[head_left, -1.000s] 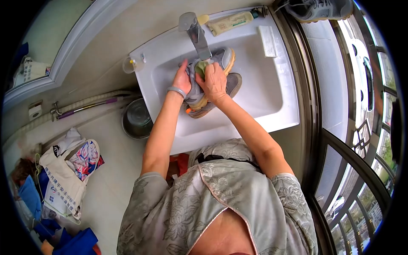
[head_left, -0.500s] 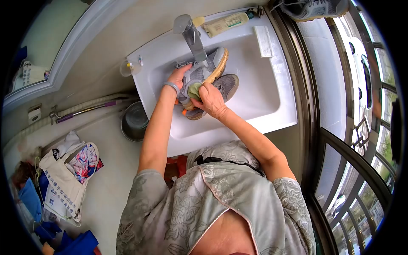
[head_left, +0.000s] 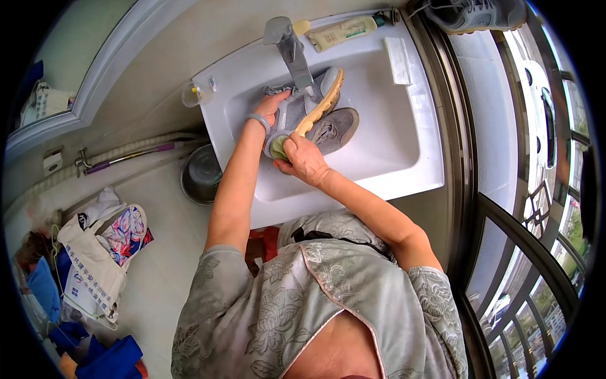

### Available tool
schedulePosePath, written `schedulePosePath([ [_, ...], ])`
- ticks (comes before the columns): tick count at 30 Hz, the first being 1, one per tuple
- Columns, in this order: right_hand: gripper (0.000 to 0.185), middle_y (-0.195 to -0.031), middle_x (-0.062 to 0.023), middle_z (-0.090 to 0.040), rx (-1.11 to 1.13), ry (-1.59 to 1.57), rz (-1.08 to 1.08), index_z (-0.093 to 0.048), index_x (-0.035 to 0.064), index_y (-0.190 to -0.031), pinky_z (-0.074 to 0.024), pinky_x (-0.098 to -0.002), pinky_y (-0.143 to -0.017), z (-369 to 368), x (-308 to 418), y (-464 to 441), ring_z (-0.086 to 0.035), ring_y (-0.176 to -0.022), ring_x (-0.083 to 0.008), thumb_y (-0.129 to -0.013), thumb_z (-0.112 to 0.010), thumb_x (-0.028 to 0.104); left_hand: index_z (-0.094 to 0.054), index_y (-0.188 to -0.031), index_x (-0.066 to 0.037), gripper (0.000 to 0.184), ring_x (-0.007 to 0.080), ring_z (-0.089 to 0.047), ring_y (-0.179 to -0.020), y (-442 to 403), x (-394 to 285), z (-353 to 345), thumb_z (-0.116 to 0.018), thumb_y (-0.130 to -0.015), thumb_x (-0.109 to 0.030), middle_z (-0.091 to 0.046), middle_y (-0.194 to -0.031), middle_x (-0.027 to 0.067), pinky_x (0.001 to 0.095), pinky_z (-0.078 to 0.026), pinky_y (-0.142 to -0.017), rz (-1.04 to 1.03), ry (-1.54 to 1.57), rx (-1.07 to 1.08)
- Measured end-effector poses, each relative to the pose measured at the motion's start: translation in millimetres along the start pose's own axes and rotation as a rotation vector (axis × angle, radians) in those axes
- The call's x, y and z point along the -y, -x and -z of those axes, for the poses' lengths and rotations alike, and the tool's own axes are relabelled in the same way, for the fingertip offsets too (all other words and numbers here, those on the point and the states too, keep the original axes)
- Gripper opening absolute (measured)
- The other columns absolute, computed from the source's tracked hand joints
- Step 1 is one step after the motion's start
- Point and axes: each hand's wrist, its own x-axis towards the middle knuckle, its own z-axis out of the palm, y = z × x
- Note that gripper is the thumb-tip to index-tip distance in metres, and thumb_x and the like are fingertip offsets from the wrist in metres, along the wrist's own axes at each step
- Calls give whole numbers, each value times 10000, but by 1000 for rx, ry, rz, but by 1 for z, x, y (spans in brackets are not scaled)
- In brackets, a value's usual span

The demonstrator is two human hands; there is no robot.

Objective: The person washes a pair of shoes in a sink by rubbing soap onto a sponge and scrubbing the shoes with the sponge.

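Observation:
Under the faucet (head_left: 291, 55), a grey shoe (head_left: 292, 114) with a yellowish sole is tilted on its side in the white sink (head_left: 416, 114). My left hand (head_left: 273, 108) grips its far-left side near the laces. My right hand (head_left: 304, 159) is closed round a green cloth or pad (head_left: 278, 148), pressed against the near end of the shoe. A second grey shoe (head_left: 338, 131) lies in the basin to the right, partly covered by the first. Thin water seems to fall from the spout onto the upper shoe.
A tube (head_left: 344, 34) and a white bar-like piece (head_left: 398, 61) lie on the sink rim. A small cup (head_left: 191, 96) is at its left edge. Below left stand a metal basin (head_left: 203, 174) and a cloth bag (head_left: 95, 262). Another shoe (head_left: 473, 16) rests by the window at top right.
The upper shoe has turned further onto its side, its sole now facing right. My right hand has moved with the green cloth from the shoe's middle down to its near end.

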Motion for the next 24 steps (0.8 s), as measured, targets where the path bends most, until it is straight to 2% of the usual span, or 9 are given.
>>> schedulePosePath([
  [2,378,-918,-131,-512,181,173,363,-479,47,-893,-505,-406,-712,10,-13,-5,-578,-812,-318,-734,-785,204,-656,-1111,58,265,263,-701,-930,5,1,0,-687,-909,-111,-703,-1078,170,381,-594,-827,-24,18,23],
  [3,361,-905,-107,-521,205,230,390,-480,66,-886,-497,-385,-710,20,-19,-13,-583,-807,-279,-741,-772,221,-656,-1108,59,265,262,-701,-930,7,1,-1,-687,-909,-112,-703,-1072,171,386,-596,-820,-48,34,51],
  [6,363,-871,-141,-522,-80,310,141,-478,48,-881,-492,-439,-657,50,-54,-47,-573,-765,-348,-725,-777,180,-657,-1100,59,258,260,-705,-902,12,0,-1,-689,-907,-109,-706,-1048,172,397,-602,-800,-57,48,105],
  [8,362,-873,-154,-533,-62,385,63,-481,43,-884,-491,-454,-641,60,-50,-54,-577,-768,-364,-719,-781,158,-659,-1099,53,256,259,-707,-886,12,-2,-4,-691,-904,-108,-709,-1040,165,398,-603,-790,-46,31,90],
  [11,369,-882,-183,-529,-210,322,-81,-477,29,-886,-497,-469,-643,39,-35,-52,-578,-779,-400,-718,-783,150,-664,-1102,38,254,254,-709,-858,-1,1,-6,-696,-898,-110,-714,-1030,151,395,-604,-775,-49,27,54],
  [15,379,-899,-182,-525,-23,72,-136,-477,15,-892,-512,-460,-698,7,-1,-24,-586,-824,-397,-716,-785,149,-663,-1109,21,253,238,-707,-883,-9,9,5,-686,-909,-132,-710,-1043,137,381,-600,-777,-103,-26,93],
  [18,373,-919,-164,-523,72,227,126,-493,36,-904,-507,-445,-716,29,-26,-34,-592,-823,-360,-698,-775,166,-655,-1133,18,254,231,-705,-875,8,9,-2,-668,-921,-123,-712,-1044,114,360,-592,-771,-164,-5,122],
  [22,324,-988,-196,-579,-254,521,-162,-530,22,-919,-517,-477,-722,87,-74,-86,-601,-878,-402,-744,-746,190,-644,-1167,10,263,211,-687,-939,34,16,-15,-647,-936,-116,-700,-1097,101,351,-572,-823,-123,-47,192],
  [24,333,-982,-217,-577,-283,537,-266,-534,13,-922,-520,-489,-727,101,-100,-99,-603,-891,-426,-749,-748,200,-627,-1204,8,287,178,-646,-1024,50,38,-35,-636,-949,-123,-680,-1140,86,332,-529,-900,-296,-46,140],
])
